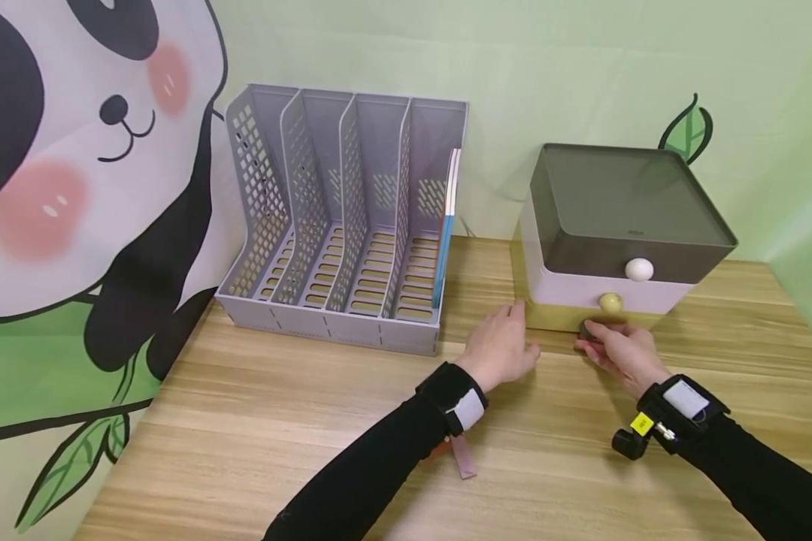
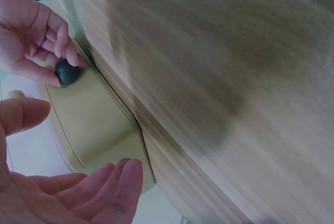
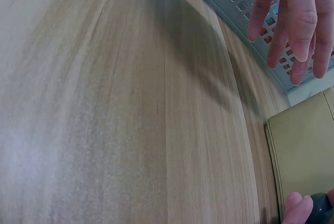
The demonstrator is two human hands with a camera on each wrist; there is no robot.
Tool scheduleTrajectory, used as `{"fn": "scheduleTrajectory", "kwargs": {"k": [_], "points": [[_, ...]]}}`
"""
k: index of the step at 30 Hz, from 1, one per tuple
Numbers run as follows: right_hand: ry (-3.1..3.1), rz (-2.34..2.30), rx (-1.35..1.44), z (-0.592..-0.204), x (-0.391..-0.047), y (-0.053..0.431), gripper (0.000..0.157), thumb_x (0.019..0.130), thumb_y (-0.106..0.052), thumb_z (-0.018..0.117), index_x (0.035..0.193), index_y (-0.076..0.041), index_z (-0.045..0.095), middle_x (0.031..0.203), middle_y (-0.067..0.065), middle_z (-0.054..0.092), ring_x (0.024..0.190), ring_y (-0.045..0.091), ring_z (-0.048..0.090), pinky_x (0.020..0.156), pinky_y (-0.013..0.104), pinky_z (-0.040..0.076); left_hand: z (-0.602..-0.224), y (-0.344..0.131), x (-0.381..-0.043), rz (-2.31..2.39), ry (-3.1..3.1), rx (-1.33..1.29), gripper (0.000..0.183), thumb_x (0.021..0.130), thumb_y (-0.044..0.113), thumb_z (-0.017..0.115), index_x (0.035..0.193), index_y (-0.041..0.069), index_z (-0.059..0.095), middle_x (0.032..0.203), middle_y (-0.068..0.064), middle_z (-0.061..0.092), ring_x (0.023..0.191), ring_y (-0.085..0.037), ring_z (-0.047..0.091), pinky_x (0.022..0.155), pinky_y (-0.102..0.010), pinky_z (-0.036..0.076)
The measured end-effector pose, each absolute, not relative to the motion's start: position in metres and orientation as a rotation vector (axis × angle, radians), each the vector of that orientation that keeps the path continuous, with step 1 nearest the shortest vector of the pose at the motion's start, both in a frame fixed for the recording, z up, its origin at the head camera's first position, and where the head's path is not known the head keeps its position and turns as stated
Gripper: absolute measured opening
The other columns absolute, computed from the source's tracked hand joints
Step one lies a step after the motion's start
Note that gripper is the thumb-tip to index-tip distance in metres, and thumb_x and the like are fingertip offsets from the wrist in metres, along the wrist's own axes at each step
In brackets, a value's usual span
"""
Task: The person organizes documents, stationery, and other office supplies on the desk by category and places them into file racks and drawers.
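A small three-tier drawer box (image 1: 639, 195) stands at the back right, dark grey on top, pale pink in the middle and olive yellow below. My right hand (image 1: 625, 355) pinches the round dark knob (image 2: 67, 71) of the yellow bottom drawer (image 2: 94, 114) between thumb and fingers. That drawer looks flush with the box. My left hand (image 1: 501, 346) is held beside the box's front left corner, its fingers extended and nothing in its grasp. A white knob (image 1: 639, 269) and a yellow knob (image 1: 610, 303) sit on the upper drawers.
A grey file rack (image 1: 362, 338) with several slots stands left of the box. Thin books (image 1: 446, 225) lean upright in its rightmost slot. Behind both hangs a green backdrop with a panda (image 1: 142, 278). Everything rests on a wooden table (image 1: 277, 421).
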State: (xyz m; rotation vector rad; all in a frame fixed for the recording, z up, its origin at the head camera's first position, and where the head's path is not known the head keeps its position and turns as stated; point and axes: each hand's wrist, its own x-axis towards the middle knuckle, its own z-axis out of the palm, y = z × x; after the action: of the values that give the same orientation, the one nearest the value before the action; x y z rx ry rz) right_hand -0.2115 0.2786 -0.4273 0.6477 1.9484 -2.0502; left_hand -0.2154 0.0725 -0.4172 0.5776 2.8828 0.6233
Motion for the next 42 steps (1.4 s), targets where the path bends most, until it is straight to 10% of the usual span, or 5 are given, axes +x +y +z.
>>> {"fn": "scheduleTrajectory", "kwargs": {"k": [18,26,37,42], "points": [[1.964,-1.973,0.501,-0.428,-0.172,0.284,0.035,0.092,-0.019,0.062,0.112,0.006,0.048,0.079,-0.001,0.068,0.072,0.005,0.064,0.062,0.014,0.052,-0.417,0.072,-0.213,0.743,2.881,0.637,0.067,0.090,0.033,0.060,0.145,0.008,0.032,0.139,-0.008,0.047,0.120,-0.022,0.050,0.098,-0.034,0.045],[2.165,-1.814,0.411,-0.432,-0.158,0.287,0.044,0.093,-0.022,0.061,0.115,0.012,0.045,0.085,0.001,0.068,0.076,0.009,0.066,0.068,0.018,0.055,-0.422,0.068,-0.213,0.800,2.934,0.827,0.041,0.089,0.029,0.063,0.127,0.017,0.055,0.121,-0.003,0.054,0.097,-0.015,0.057,0.077,-0.027,0.051],[3.182,-1.079,-0.364,-0.423,-0.138,0.286,0.020,0.078,-0.004,0.073,0.089,0.000,0.056,0.075,0.005,0.053,0.064,0.010,0.050,0.053,0.020,0.047,-0.425,0.064,-0.211,0.664,2.985,1.027,0.023,0.091,0.027,0.061,0.112,0.019,0.065,0.127,-0.004,0.051,0.111,-0.017,0.054,0.085,-0.028,0.051],[3.392,-0.819,-0.839,-0.415,-0.153,0.293,0.035,0.067,-0.001,0.078,0.095,0.000,0.057,0.088,0.010,0.053,0.080,0.021,0.052,0.063,0.036,0.049,-0.426,0.064,-0.212,0.598,2.994,1.070,0.021,0.092,0.028,0.059,0.112,0.021,0.066,0.131,-0.004,0.050,0.115,-0.017,0.052,0.090,-0.028,0.049]]}}
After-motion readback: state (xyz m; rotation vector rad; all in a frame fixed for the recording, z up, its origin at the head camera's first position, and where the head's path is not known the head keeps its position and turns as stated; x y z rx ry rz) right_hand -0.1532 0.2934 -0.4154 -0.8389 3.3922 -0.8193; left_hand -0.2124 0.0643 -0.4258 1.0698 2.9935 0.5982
